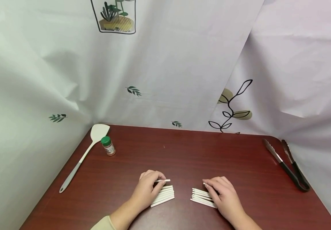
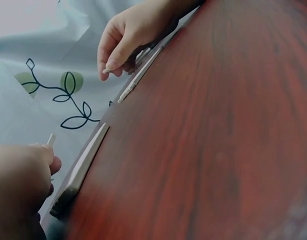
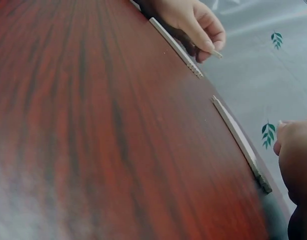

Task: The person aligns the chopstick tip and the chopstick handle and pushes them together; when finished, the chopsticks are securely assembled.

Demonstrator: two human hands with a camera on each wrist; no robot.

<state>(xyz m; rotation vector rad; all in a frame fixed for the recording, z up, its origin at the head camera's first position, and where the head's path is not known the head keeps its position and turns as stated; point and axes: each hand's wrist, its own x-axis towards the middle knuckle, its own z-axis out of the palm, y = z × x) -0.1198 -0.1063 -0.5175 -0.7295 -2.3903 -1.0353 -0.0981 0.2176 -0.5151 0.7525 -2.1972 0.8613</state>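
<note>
Between thumb and fingers, my left hand [image 1: 148, 188] pinches a thin white stick [image 1: 167, 180] just beyond a row of similar white sticks [image 1: 164, 196]. A second white stick [image 1: 204, 183] is pinched by my right hand [image 1: 223, 194], mostly covered by the fingers in the head view. Under and beside that hand lies another row of white sticks [image 1: 201, 197], partly hidden by it. Both held sticks appear raised off the tabletop in the wrist views: the left one [image 3: 217, 53] shows in the right wrist view, the right one [image 2: 107, 70] in the left wrist view.
On the dark red table [image 1: 182, 150], a white spatula [image 1: 89, 150] lies at the left edge with a green-capped spice jar [image 1: 108, 146] beside it. Black-handled metal tongs [image 1: 293, 172] lie spread at the right edge. Patterned white cloth [image 1: 168, 80] hangs behind and on both sides.
</note>
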